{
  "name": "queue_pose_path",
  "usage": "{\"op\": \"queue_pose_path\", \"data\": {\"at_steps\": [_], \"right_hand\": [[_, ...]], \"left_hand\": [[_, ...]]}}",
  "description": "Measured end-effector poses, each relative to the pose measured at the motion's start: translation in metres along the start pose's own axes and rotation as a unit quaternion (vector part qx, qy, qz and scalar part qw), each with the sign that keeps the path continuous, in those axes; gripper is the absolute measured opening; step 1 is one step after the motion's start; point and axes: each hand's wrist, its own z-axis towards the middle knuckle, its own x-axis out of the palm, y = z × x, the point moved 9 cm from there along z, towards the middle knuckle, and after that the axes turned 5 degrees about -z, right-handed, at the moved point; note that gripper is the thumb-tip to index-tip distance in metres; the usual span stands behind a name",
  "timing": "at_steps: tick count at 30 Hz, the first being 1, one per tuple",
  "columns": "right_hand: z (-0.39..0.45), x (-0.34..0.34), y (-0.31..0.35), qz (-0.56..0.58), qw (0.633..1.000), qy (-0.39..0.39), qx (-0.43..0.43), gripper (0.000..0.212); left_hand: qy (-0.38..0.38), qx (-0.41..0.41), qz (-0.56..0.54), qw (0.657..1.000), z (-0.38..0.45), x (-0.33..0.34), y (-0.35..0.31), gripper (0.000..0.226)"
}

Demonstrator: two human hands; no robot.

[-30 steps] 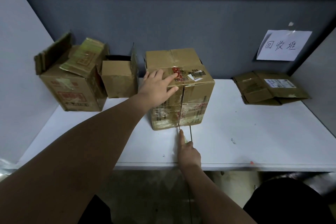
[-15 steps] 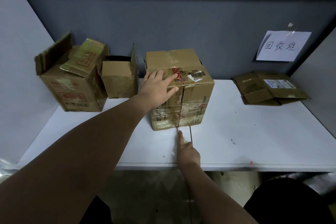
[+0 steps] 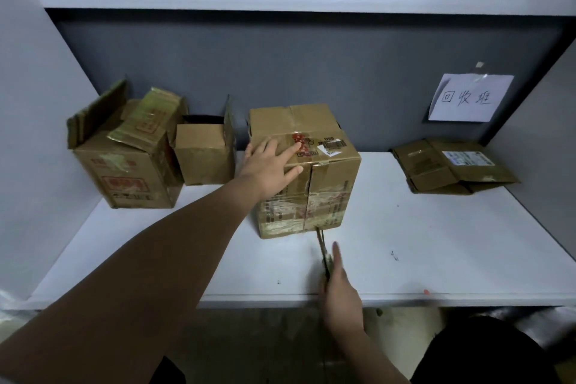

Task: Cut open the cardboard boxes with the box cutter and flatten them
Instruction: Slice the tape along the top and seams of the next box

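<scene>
Your left hand (image 3: pixel 270 168) presses flat-fingered on the taped brown cardboard box (image 3: pixel 314 165) mid-table, while your right hand (image 3: pixel 339 287) grips the thin dark box cutter (image 3: pixel 322 251), tip at its bottom seam.

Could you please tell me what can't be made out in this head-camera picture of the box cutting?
- Head view: the box cutter is thin and dark; the right hand covers its handle, and the blade tip is unclear.
- The taped box: back and far sides face away.
- Its label print is too small.
</scene>
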Motion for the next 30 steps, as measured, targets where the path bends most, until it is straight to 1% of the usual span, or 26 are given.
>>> {"op": "queue_pose_path", "data": {"at_steps": [1, 2, 3, 4, 5, 6, 7, 8, 9, 10, 11, 13, 14, 16, 19, 23, 26, 27, 29, 30], "right_hand": [[0.0, -0.016, -0.012, 0.103, 0.992, -0.061, 0.047, 0.062], [0.004, -0.028, -0.024, 0.202, 0.968, -0.117, 0.098, 0.053], [0.013, -0.037, -0.033, 0.287, 0.935, -0.154, 0.14, 0.043], [0.026, -0.046, -0.038, 0.359, 0.899, -0.179, 0.174, 0.034], [0.041, -0.054, -0.041, 0.425, 0.863, -0.183, 0.201, 0.026], [0.057, -0.058, -0.04, 0.485, 0.83, -0.17, 0.215, 0.021], [0.07, -0.063, -0.035, 0.537, 0.8, -0.151, 0.219, 0.02], [0.081, -0.067, -0.027, 0.57, 0.782, -0.129, 0.216, 0.021], [0.089, -0.07, -0.02, 0.585, 0.777, -0.107, 0.209, 0.021], [0.094, -0.071, -0.012, 0.589, 0.778, -0.09, 0.197, 0.02], [0.098, -0.073, -0.005, 0.594, 0.78, -0.077, 0.181, 0.018], [0.1, -0.075, 0.006, 0.608, 0.779, -0.058, 0.145, 0.015], [0.099, -0.077, 0.009, 0.613, 0.777, -0.055, 0.135, 0.014], [0.094, -0.086, 0.01, 0.609, 0.781, -0.063, 0.124, 0.014], [0.086, -0.12, 0.013, 0.592, 0.796, -0.086, 0.091, 0.02], [0.08, -0.173, 0.036, 0.539, 0.838, -0.076, 0.034, 0.022], [0.078, -0.2, 0.053, 0.511, 0.859, -0.032, 0.018, 0.02], [0.077, -0.207, 0.058, 0.49, 0.872, -0.015, 0.01, 0.017], [0.075, -0.218, 0.069, 0.437, 0.899, 0.029, -0.009, 0.006], [0.074, -0.219, 0.074, 0.415, 0.908, 0.054, -0.012, 0.005]], "left_hand": [[-0.01, 0.002, -0.023, 1.0, -0.002, 0.0, 0.0, 0.063], [-0.034, 0.009, -0.057, 0.998, -0.005, -0.004, -0.001, 0.069], [-0.078, 0.02, -0.102, 0.991, -0.012, -0.012, -0.001, 0.076], [-0.135, 0.028, -0.157, 0.978, -0.021, -0.022, 0.0, 0.082], [-0.193, 0.02, -0.215, 0.957, -0.032, -0.029, 0.006, 0.086], [-0.236, -0.011, -0.271, 0.933, -0.044, -0.029, 0.015, 0.087], [-0.253, -0.062, -0.326, 0.909, -0.055, -0.02, 0.027, 0.087], [-0.245, -0.121, -0.38, 0.884, -0.063, -0.004, 0.038, 0.086], [-0.214, -0.176, -0.43, 0.859, -0.069, 0.017, 0.045, 0.086], [-0.174, -0.213, -0.479, 0.833, -0.072, 0.038, 0.046, 0.085], [-0.135, -0.228, -0.527, 0.808, -0.072, 0.055, 0.043, 0.083], [-0.077, -0.223, -0.595, 0.769, -0.069, 0.074, 0.03, 0.076], [-0.063, -0.222, -0.608, 0.759, -0.067, 0.076, 0.026, 0.074], [-0.062, -0.223, -0.622, 0.748, -0.064, 0.071, 0.026, 0.071], [-0.075, -0.18, -0.629, 0.752, -0.059, 0.041, 0.027, 0.063], [-0.127, -0.135, -0.643, 0.743, -0.059, -0.007, 0.024, 0.055], [-0.121, -0.137, -0.646, 0.741, -0.06, -0.024, 0.023, 0.065], [-0.113, -0.14, -0.646, 0.742, -0.061, -0.027, 0.024, 0.069], [-0.086, -0.144, -0.628, 0.76, -0.059, -0.031, 0.027, 0.077], [-0.061, -0.152, -0.618, 0.769, -0.058, -0.031, 0.027, 0.084]]}}
